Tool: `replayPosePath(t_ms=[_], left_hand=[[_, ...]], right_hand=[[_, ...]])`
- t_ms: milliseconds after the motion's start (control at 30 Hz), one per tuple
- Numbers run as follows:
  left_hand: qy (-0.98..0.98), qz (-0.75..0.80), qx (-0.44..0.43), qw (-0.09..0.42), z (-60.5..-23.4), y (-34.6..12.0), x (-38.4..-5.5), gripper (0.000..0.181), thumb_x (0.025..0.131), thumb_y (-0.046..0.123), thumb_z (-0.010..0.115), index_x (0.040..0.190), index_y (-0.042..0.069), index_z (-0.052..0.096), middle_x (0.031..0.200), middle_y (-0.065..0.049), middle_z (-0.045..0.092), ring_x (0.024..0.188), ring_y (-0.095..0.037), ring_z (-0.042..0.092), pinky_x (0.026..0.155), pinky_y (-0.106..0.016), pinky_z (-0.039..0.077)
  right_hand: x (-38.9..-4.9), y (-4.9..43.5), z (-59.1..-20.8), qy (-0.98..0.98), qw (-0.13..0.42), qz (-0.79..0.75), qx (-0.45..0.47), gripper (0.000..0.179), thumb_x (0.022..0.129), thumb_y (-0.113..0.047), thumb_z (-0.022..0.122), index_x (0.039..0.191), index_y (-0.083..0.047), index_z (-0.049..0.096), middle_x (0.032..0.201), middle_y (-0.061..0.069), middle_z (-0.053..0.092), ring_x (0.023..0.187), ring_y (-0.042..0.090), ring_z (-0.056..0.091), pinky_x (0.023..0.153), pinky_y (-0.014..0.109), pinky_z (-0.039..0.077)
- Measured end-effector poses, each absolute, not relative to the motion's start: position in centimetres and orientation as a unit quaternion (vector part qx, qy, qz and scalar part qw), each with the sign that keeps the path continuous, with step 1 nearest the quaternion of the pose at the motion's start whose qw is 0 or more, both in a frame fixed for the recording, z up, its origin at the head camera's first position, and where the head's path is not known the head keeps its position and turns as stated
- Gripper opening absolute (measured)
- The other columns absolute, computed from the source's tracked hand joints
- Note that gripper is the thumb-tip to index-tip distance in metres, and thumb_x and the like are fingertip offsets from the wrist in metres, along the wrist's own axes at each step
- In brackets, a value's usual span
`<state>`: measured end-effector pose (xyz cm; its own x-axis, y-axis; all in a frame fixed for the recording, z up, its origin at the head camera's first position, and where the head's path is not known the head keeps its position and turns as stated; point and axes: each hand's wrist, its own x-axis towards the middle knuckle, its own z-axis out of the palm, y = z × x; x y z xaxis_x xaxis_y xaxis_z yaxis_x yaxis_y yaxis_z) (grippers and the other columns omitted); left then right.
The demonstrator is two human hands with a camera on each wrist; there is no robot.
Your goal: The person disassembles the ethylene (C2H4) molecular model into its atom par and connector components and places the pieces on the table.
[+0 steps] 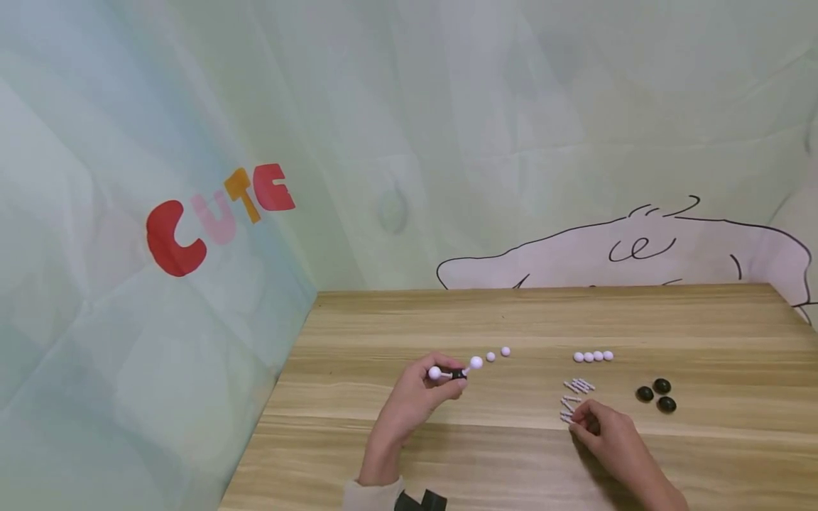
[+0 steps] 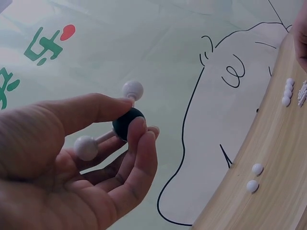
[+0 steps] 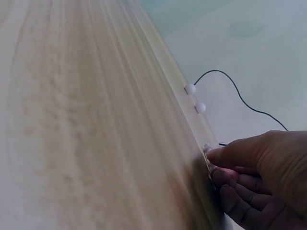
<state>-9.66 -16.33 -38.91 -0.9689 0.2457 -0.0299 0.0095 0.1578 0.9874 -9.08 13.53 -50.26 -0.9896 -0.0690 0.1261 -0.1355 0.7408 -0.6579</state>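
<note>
My left hand (image 1: 418,394) is raised over the table and grips a ball-and-stick model by its black ball (image 2: 125,123), between thumb and fingers. Two white balls (image 1: 476,363) stand out from the black one on short white sticks (image 2: 104,136). My right hand (image 1: 610,436) is low at the table, its thumb and index fingertips right at the nearer white connector sticks (image 1: 566,417). In the right wrist view those fingertips (image 3: 214,156) overlap small white pieces; I cannot tell whether a stick is pinched between them.
More white connector sticks (image 1: 579,385) lie just behind. A row of several white balls (image 1: 593,356) sits farther back, and three black balls (image 1: 662,387) stand to the right. Two loose white balls (image 1: 491,357) rest beyond my left hand. A printed cloth backdrop (image 1: 409,142) borders the wooden table (image 1: 505,461).
</note>
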Motion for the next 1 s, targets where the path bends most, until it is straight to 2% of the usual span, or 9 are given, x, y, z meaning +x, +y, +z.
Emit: replayPosePath(t_ms=[200, 400, 500, 600, 833, 1000], left_hand=[[0.755, 0.642, 0.091, 0.095, -38.8, -16.1, -9.6, 0.027, 0.086, 0.010, 0.070, 0.110, -0.001, 0.062, 0.096, -0.004, 0.059, 0.083, -0.012, 0.057, 0.073, -0.023, 0.052], [0.744, 0.645, 0.138, 0.109, -39.0, -15.7, -9.5, 0.026, 0.087, 0.012, 0.069, 0.110, 0.000, 0.064, 0.090, 0.000, 0.056, 0.078, -0.009, 0.057, 0.072, -0.022, 0.049], [0.731, 0.649, 0.169, 0.124, -39.0, -15.4, -9.5, 0.026, 0.088, 0.012, 0.069, 0.110, 0.000, 0.064, 0.090, 0.000, 0.058, 0.075, -0.008, 0.057, 0.073, -0.021, 0.049], [0.721, 0.652, 0.186, 0.144, -39.1, -15.0, -9.4, 0.025, 0.089, 0.013, 0.068, 0.110, 0.000, 0.064, 0.090, -0.001, 0.061, 0.073, -0.008, 0.058, 0.075, -0.023, 0.051], [0.710, 0.655, 0.201, 0.160, -39.1, -14.3, -9.3, 0.020, 0.088, 0.013, 0.068, 0.104, 0.000, 0.065, 0.082, -0.005, 0.062, 0.070, -0.008, 0.061, 0.075, -0.025, 0.052], [0.689, 0.667, 0.219, 0.181, -39.2, -14.1, -9.2, 0.022, 0.088, 0.009, 0.067, 0.105, -0.005, 0.063, 0.085, -0.027, 0.061, 0.071, -0.009, 0.063, 0.075, -0.026, 0.055]], right_hand=[[-8.9, 13.9, -49.3, -0.925, 0.051, 0.373, 0.046, 0.012, 0.079, -0.006, 0.073, 0.084, -0.009, 0.064, 0.072, -0.004, 0.059, 0.063, -0.001, 0.048, 0.057, 0.020, 0.044], [-9.1, 13.2, -45.5, -0.895, 0.151, 0.411, 0.083, 0.014, 0.081, -0.005, 0.073, 0.093, -0.007, 0.066, 0.075, -0.003, 0.063, 0.067, -0.004, 0.053, 0.059, 0.017, 0.048], [-9.0, 12.1, -43.5, -0.868, 0.175, 0.448, 0.127, 0.016, 0.083, -0.006, 0.073, 0.096, -0.010, 0.066, 0.079, -0.005, 0.065, 0.070, -0.002, 0.057, 0.062, 0.016, 0.050], [-8.7, 10.8, -42.1, -0.836, 0.159, 0.496, 0.172, 0.017, 0.084, -0.005, 0.071, 0.099, -0.012, 0.065, 0.084, -0.002, 0.066, 0.073, 0.002, 0.060, 0.062, 0.019, 0.051], [-8.2, 8.9, -40.9, -0.778, 0.074, 0.576, 0.240, 0.019, 0.088, -0.007, 0.068, 0.105, -0.012, 0.063, 0.091, 0.000, 0.067, 0.079, 0.008, 0.064, 0.070, 0.024, 0.054], [-8.1, 8.4, -40.9, -0.754, 0.036, 0.600, 0.266, 0.016, 0.089, -0.006, 0.066, 0.104, -0.010, 0.063, 0.090, 0.001, 0.066, 0.076, 0.011, 0.064, 0.066, 0.027, 0.054]])
